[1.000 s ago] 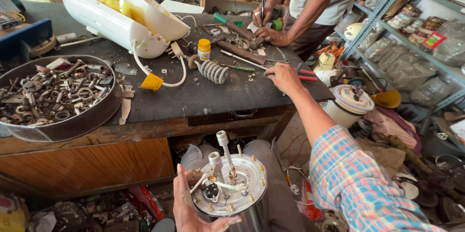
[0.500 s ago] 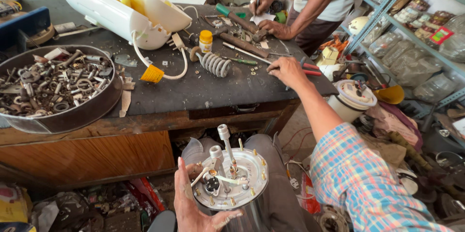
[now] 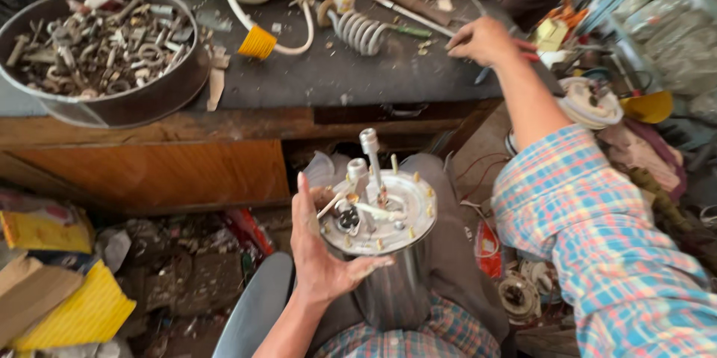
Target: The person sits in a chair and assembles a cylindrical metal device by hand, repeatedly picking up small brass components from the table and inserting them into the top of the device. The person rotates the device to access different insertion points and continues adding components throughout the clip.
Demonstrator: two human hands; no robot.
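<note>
Left hand cups the upright shiny steel cylinder at lower centre, fingers spread, while right hand, upper right, closes over a red-handled tool on the dark workbench, well apart.

bare dark benchtop lies open mid-bench; a round metal pan of scrap hardware blocks left, a grey coiled heating element crowds far.

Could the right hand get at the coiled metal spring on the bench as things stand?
Probably yes: the right hand rests on the bench top beside the coiled spring, with only small scraps on the surface between them.
</note>
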